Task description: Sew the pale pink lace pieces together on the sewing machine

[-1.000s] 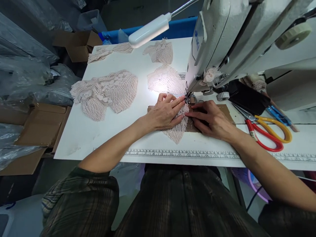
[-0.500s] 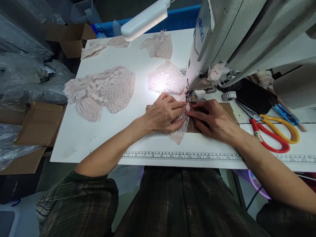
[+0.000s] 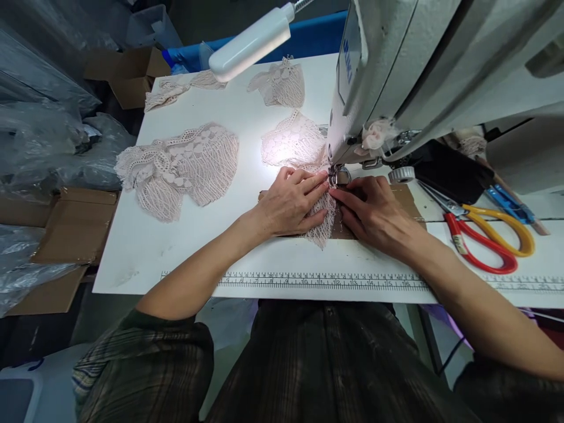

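A pale pink lace piece [image 3: 324, 229] runs under the presser foot [image 3: 338, 176] of the sewing machine [image 3: 352, 100], its pointed end toward me. My left hand [image 3: 293, 202] lies flat on the lace just left of the foot, fingers stretched out. Close to the needle, my right hand [image 3: 372, 208] pinches the lace's right edge between thumb and forefinger, the other fingers curled. The far part of the lace [image 3: 294, 141] spreads out behind the foot under the lamp's light. Beneath both hands shows a brown board [image 3: 405, 202].
Other lace pieces lie left [image 3: 207, 161] and at the back [image 3: 282, 82] of the white table [image 3: 176, 247]. Scissors with red and yellow handles [image 3: 484, 235] and a black phone-like object [image 3: 449, 170] sit right. A lamp [image 3: 251, 44] hangs above; a printed ruler [image 3: 321, 281] edges the front.
The lace has advanced a little under the foot, its near tip drawn away from me. Both hands stay beside the needle, and the whole view has shifted slightly.
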`<move>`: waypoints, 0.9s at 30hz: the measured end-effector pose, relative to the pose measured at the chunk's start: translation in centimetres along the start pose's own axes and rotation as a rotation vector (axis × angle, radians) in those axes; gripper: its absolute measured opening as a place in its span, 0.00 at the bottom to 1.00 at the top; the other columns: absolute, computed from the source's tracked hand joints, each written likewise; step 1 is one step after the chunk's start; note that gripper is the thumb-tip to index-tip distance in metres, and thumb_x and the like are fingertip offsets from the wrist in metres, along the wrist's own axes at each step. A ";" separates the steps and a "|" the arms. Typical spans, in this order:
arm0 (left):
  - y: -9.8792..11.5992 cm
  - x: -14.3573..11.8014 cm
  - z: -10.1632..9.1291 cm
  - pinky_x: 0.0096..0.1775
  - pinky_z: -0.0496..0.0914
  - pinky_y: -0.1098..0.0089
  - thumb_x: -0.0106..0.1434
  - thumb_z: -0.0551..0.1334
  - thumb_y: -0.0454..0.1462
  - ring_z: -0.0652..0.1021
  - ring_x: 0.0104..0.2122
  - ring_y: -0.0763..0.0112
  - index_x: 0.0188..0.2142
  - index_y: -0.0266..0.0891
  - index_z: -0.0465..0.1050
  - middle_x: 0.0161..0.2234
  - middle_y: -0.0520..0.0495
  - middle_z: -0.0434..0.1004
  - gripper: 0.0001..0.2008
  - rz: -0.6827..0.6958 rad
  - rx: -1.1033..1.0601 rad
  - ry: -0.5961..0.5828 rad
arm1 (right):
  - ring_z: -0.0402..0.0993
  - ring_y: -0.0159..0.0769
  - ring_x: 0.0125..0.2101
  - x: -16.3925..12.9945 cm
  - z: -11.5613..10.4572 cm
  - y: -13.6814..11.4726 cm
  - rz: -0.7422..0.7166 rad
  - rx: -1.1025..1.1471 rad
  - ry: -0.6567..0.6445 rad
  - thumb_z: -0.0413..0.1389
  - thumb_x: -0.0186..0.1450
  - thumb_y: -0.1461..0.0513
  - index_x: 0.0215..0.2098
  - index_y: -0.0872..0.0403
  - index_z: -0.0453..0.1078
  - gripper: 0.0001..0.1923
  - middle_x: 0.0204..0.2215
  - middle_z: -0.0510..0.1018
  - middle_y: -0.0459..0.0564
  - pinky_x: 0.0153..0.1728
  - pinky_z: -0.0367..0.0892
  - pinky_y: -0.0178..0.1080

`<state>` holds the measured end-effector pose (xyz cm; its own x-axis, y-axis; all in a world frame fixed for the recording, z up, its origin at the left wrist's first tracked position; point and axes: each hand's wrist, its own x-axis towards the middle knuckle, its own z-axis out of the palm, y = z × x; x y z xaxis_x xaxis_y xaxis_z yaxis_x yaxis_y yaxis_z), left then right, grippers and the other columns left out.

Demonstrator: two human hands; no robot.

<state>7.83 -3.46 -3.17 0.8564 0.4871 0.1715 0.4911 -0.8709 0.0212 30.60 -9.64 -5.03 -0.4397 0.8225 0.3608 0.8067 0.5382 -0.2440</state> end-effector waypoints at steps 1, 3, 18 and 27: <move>0.0 0.1 0.1 0.49 0.65 0.49 0.73 0.51 0.46 0.73 0.52 0.48 0.60 0.36 0.69 0.65 0.34 0.68 0.23 -0.011 -0.002 0.007 | 0.66 0.52 0.47 0.1 0.1 0.0 -0.004 -0.012 -0.003 0.48 0.73 0.61 0.59 0.53 0.71 0.20 0.48 0.71 0.62 0.49 0.69 0.56; -0.1 0.2 0.3 0.49 0.65 0.50 0.73 0.51 0.46 0.73 0.53 0.48 0.61 0.36 0.69 0.65 0.35 0.68 0.23 -0.031 -0.001 0.022 | 0.66 0.52 0.47 0.1 0.2 0.1 -0.008 -0.029 -0.014 0.47 0.73 0.61 0.60 0.52 0.69 0.20 0.48 0.72 0.62 0.49 0.69 0.58; -4.6 2.7 1.1 0.43 0.67 0.52 0.73 0.51 0.49 0.74 0.41 0.54 0.49 0.38 0.74 0.45 0.34 0.76 0.20 -0.206 0.087 0.173 | 0.66 0.53 0.49 -0.6 0.1 -0.3 0.009 -0.026 -0.009 0.50 0.71 0.61 0.57 0.51 0.75 0.19 0.49 0.71 0.63 0.48 0.69 0.56; -4.8 0.3 0.0 0.43 0.74 0.55 0.73 0.55 0.43 0.77 0.45 0.60 0.53 0.39 0.70 0.56 0.35 0.73 0.15 -0.108 -0.016 0.233 | 0.74 0.46 0.46 -0.8 -0.7 0.9 0.163 0.254 0.103 0.51 0.70 0.60 0.58 0.53 0.75 0.20 0.46 0.75 0.59 0.49 0.72 0.51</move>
<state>5.75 0.84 -3.22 0.7382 0.5505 0.3899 0.5736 -0.8164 0.0668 31.97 -9.93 -4.88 -0.2600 0.8856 0.3850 0.7327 0.4406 -0.5187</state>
